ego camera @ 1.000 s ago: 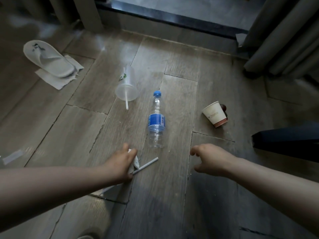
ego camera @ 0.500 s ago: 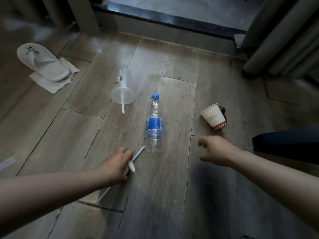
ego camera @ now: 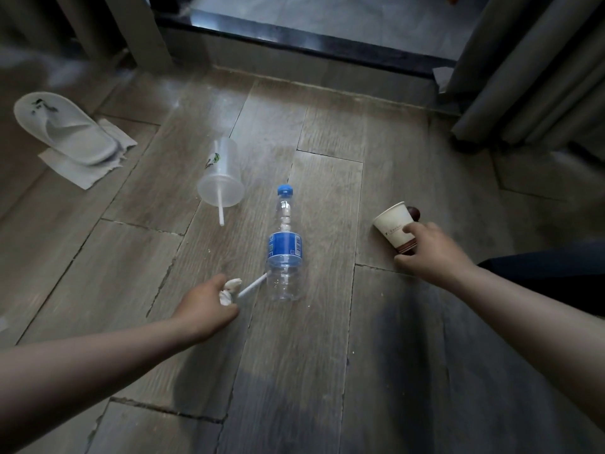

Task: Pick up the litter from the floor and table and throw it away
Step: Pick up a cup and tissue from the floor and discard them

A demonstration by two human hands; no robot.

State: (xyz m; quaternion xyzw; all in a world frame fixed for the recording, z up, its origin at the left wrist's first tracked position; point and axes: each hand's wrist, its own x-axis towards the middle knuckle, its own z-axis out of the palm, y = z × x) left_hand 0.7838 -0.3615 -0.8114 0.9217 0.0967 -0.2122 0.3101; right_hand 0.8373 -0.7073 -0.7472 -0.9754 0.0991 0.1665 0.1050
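1. Left hand (ego camera: 206, 309), 7 o'clock of centre, low over the wooden floor (ego camera: 327, 355). Fingers are curled tight round a crumpled paper wad (ego camera: 230, 289) and a loose straw (ego camera: 252, 286). The straw's free end points to 2 o'clock, just beside the bottle's base; contact unclear.
2. Water bottle (ego camera: 284, 250), dead centre, lying flat with its blue cap to 12 o'clock. It looks empty, so likely light, thin-walled, springy and prone to roll. Best taken round the labelled middle, or the stiffer neck.
3. Right hand (ego camera: 429, 250), 3 o'clock. Forefinger over and thumb under, it is clamped on the paper cup (ego camera: 391, 224) at its base end. The cup is on its side with its mouth to 11 o'clock. Judged light and easily crushed; the base ring is the stiff part, so the hold is well placed. A small dark round object (ego camera: 414, 212) is tucked behind it; identity unclear.
4. Clear plastic cup (ego camera: 222, 178), 11 o'clock of the bottle and apart from it, on its side with its own straw poking out toward 6 o'clock. Smooth, probably slippery; grip round the rim end.
5. Paper sheet (ego camera: 82, 170), far 9 o'clock, limp, pinned under a white slipper (ego camera: 62, 129).
6. Small pale scrap (ego camera: 442, 78), 1 o'clock, against the curtain (ego camera: 540, 60).
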